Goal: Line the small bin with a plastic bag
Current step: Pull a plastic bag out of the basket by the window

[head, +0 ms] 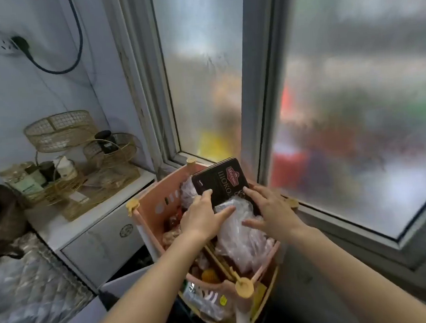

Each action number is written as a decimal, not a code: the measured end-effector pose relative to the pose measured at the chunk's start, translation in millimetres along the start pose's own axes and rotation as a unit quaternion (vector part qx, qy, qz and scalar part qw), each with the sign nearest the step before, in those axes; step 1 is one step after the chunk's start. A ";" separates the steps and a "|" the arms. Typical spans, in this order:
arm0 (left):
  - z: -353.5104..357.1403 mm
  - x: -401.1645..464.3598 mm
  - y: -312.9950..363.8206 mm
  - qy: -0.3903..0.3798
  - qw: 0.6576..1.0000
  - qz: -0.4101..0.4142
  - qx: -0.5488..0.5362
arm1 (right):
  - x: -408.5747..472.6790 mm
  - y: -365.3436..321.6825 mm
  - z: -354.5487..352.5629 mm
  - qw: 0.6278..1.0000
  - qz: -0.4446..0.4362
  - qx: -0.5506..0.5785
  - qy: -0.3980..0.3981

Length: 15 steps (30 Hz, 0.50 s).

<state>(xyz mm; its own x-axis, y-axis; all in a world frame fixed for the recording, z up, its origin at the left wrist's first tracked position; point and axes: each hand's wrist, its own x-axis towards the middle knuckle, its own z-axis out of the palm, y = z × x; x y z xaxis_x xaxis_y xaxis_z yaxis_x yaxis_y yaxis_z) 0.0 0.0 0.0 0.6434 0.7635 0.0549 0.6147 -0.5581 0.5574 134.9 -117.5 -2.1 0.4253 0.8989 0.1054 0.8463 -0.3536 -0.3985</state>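
Here, both spread hands (238, 216) on crumpled plastic (239, 235), dark box (219, 183) just behind.

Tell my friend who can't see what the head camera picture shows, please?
Two bare hands, the left hand and the right hand, reach into the top tier of a pink storage cart by a frosted window, touching a crinkly clear plastic bag beside a dark chocolate box. A white bedside cabinet stands left.

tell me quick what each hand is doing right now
Left hand: open, fingers spread on the clear plastic bag.
Right hand: open, resting on the same bag, below the dark box.
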 end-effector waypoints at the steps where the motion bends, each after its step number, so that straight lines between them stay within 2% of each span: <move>1: 3.3 5.4 0.9 -0.008 1.000 -0.016 -0.023 | 7.4 5.5 0.6 1.000 -0.005 0.010 -0.018; 4: 13.4 16.1 -3.9 -0.022 0.997 -0.034 -0.059 | 23.8 18.7 1.9 0.997 -0.030 0.034 -0.063; 11: 7.8 16.1 -22.3 -0.047 0.980 0.060 -0.182 | 38.4 25.6 7.1 0.991 -0.054 0.084 -0.093; 15: -11.5 8.7 -20.5 -0.031 0.964 0.090 -0.248 | 25.1 10.4 -2.4 0.973 -0.051 0.210 -0.080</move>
<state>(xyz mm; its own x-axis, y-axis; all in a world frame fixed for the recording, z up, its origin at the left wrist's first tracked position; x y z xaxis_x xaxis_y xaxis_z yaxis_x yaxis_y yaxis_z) -12.3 21.8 -1.4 0.7554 0.6387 0.1463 0.2065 -0.4439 0.8720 155.2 -99.2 -1.5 0.2616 0.9646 0.0345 0.6613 -0.1531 -0.7344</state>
